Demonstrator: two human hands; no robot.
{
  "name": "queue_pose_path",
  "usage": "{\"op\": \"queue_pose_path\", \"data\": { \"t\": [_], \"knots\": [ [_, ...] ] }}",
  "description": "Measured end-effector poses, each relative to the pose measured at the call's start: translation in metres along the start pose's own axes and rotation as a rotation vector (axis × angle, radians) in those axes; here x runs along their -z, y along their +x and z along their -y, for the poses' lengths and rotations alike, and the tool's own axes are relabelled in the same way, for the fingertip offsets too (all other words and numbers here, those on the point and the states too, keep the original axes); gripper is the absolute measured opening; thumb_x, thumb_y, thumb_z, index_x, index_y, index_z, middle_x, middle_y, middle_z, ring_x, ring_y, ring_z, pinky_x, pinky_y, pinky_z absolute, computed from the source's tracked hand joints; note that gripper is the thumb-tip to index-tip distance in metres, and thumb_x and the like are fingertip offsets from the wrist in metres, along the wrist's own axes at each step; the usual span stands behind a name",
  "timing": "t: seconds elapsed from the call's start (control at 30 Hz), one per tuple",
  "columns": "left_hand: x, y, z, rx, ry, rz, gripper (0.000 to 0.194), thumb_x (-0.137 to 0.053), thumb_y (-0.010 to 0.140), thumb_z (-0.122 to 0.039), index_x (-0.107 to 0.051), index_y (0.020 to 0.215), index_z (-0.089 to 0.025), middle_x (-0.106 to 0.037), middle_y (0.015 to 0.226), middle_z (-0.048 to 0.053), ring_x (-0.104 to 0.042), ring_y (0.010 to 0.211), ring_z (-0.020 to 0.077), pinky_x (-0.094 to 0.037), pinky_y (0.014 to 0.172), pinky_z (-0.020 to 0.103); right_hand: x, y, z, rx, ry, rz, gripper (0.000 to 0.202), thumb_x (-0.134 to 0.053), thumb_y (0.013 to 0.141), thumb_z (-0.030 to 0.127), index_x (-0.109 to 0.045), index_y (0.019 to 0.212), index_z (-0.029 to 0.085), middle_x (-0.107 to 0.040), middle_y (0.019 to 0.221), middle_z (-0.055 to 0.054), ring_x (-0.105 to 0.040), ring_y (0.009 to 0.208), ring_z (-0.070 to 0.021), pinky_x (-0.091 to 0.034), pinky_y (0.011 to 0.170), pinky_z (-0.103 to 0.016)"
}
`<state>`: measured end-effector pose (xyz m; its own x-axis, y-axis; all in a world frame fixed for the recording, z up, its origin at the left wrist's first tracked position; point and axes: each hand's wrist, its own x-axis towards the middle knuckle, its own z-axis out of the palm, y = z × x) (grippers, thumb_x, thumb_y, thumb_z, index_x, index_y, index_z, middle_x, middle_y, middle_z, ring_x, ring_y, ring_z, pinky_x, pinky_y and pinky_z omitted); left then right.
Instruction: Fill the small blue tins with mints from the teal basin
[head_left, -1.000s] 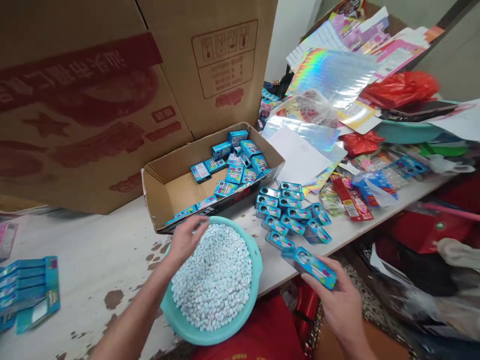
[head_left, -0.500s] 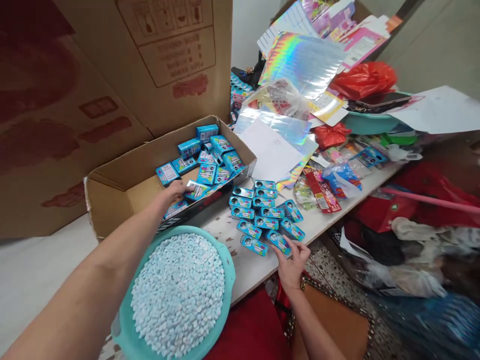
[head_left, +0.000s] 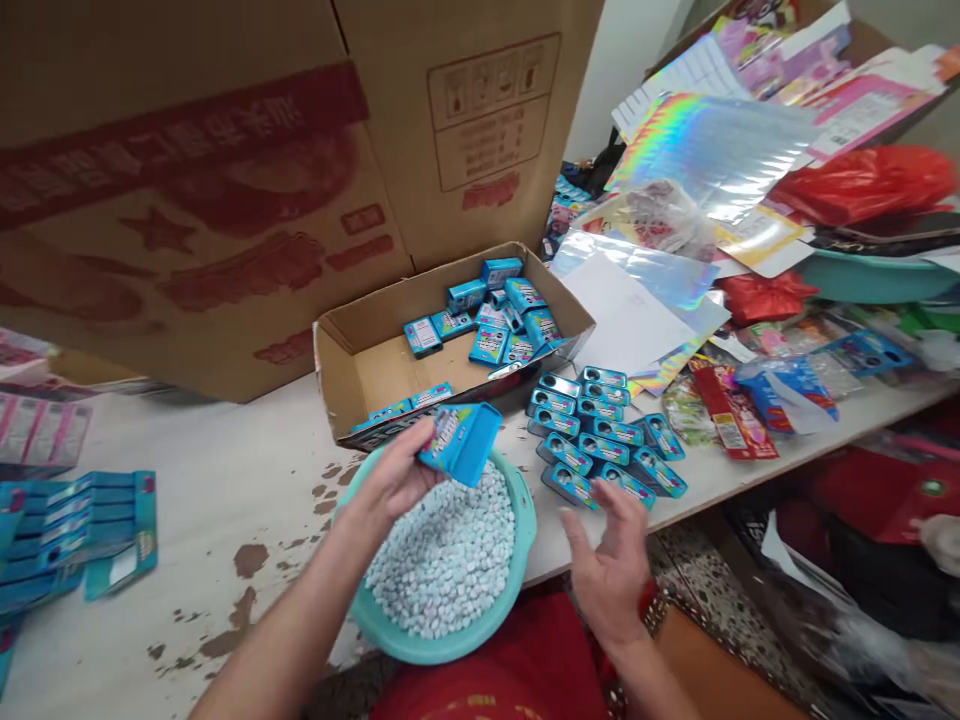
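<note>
While the left hand [head_left: 401,475] pinches a blue box [head_left: 463,440] between thumb and fingers, the right hand [head_left: 611,565] is spread, its thumb well apart from its fingers, just beside the cluster [head_left: 603,449] of blue boxes on the table [head_left: 292,430]. And that pinched box, what a spot it's in: tilted, up above the far side of the basin [head_left: 526,510], right in front of the tray [head_left: 337,395]! Pale pellets [head_left: 450,565] fill the basin below, plenty of them, and the left wrist reaches across its rim. Right fingertips close to the nearest box of the cluster, but touching or not, I cannot tell from here! Over in the tray, more blue boxes [head_left: 489,343] lie jumbled, mostly toward the right end, with the big carton [head_left: 247,190] towering behind. Out on the left, blue packs [head_left: 90,530] sit near pink packs [head_left: 45,430]; across on the right, white paper [head_left: 622,315] and a shiny sheet [head_left: 712,150], with a red bag [head_left: 862,185] beyond.
</note>
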<state>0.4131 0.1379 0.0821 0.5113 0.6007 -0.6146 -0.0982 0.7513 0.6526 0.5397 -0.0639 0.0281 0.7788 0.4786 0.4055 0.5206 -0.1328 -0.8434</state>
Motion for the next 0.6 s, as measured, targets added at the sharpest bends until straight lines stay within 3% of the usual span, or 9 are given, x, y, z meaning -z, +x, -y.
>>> {"op": "queue_pose_path", "data": {
  "t": [0.07, 0.17, 0.23, 0.3, 0.4, 0.47, 0.53, 0.6],
  "knots": [
    [0.005, -0.019, 0.027, -0.071, 0.064, -0.002, 0.023, -0.064, 0.077, -0.038, -0.055, 0.086, -0.019, -0.058, 0.073, 0.000, -0.054, 0.059, 0.0112, -0.049, 0.055, 0.025, -0.019, -0.007, 0.018, -0.059, 0.192, 0.150, 0.053, -0.065, 0.081, 0.035, -0.043, 0.128, 0.024, -0.050, 0.120, -0.012, -0.052, 0.111, -0.0255, -0.047, 0.091, -0.046],
    [0.016, -0.039, 0.048, -0.387, 0.415, 0.022, 0.021, -0.063, 0.078, -0.038, -0.054, 0.088, -0.021, -0.057, 0.082, 0.000, -0.054, 0.072, 0.0129, -0.047, 0.065, 0.025, -0.033, -0.012, 0.034, -0.177, 0.404, 0.305, 0.068, -0.053, 0.084, 0.054, -0.030, 0.139, 0.021, -0.044, 0.134, -0.017, -0.048, 0.122, -0.0291, -0.046, 0.094, -0.048],
    [0.022, -0.049, 0.051, -0.544, 0.688, 0.081, 0.025, -0.065, 0.076, -0.032, -0.055, 0.096, -0.022, -0.057, 0.098, 0.002, -0.054, 0.091, 0.0164, -0.044, 0.081, 0.028, -0.031, -0.010, 0.039, -0.173, 0.342, 0.339, 0.077, -0.054, 0.080, 0.061, -0.028, 0.140, 0.020, -0.040, 0.138, -0.018, -0.042, 0.127, -0.0321, -0.041, 0.099, -0.053],
    [0.023, -0.057, 0.050, -0.607, 0.860, 0.052, 0.025, -0.064, 0.076, -0.029, -0.053, 0.098, -0.023, -0.056, 0.102, 0.003, -0.052, 0.096, 0.0178, -0.041, 0.086, 0.030, -0.025, -0.011, 0.043, -0.062, 0.154, 0.343, 0.087, -0.067, 0.072, 0.057, -0.028, 0.141, 0.020, -0.037, 0.141, -0.018, -0.037, 0.130, -0.0342, -0.036, 0.103, -0.056],
    [0.014, -0.067, 0.052, -0.599, 0.928, -0.136, 0.014, -0.058, 0.079, -0.031, -0.051, 0.088, -0.022, -0.055, 0.089, 0.001, -0.051, 0.083, 0.0163, -0.040, 0.077, 0.029, -0.022, -0.021, 0.049, 0.208, -0.051, 0.449, 0.092, -0.073, 0.071, 0.044, -0.022, 0.145, 0.019, -0.034, 0.145, -0.018, -0.032, 0.133, -0.0343, -0.036, 0.104, -0.056],
    [0.006, -0.074, 0.057, -0.519, 0.913, -0.102, 0.014, -0.061, 0.077, -0.033, -0.053, 0.082, -0.023, -0.055, 0.083, 0.000, -0.050, 0.075, 0.0158, -0.041, 0.069, 0.028, -0.024, -0.031, 0.052, 0.283, -0.085, 0.507, 0.084, -0.067, 0.077, 0.037, -0.022, 0.145, 0.017, -0.035, 0.144, -0.018, -0.033, 0.133, -0.0344, -0.037, 0.103, -0.056],
    [0.004, -0.076, 0.062, -0.416, 0.868, 0.093, 0.017, -0.063, 0.076, -0.036, -0.059, 0.086, -0.024, -0.060, 0.084, 0.001, -0.053, 0.073, 0.0165, -0.042, 0.066, 0.027, -0.026, -0.034, 0.052, 0.160, -0.051, 0.481, 0.068, -0.060, 0.081, 0.032, -0.031, 0.141, 0.017, -0.045, 0.137, -0.018, -0.043, 0.127, -0.0327, -0.042, 0.099, -0.054],
    [0.012, -0.068, 0.063, -0.385, 0.788, 0.191, 0.024, -0.058, 0.081, -0.040, -0.062, 0.099, -0.025, -0.063, 0.088, 0.003, -0.057, 0.078, 0.0181, -0.044, 0.070, 0.029, -0.024, -0.028, 0.051, -0.107, 0.026, 0.436, 0.053, -0.061, 0.080, 0.034, -0.047, 0.129, 0.017, -0.060, 0.121, -0.015, -0.059, 0.109, -0.0288, -0.051, 0.089, -0.047]
  ]
}}
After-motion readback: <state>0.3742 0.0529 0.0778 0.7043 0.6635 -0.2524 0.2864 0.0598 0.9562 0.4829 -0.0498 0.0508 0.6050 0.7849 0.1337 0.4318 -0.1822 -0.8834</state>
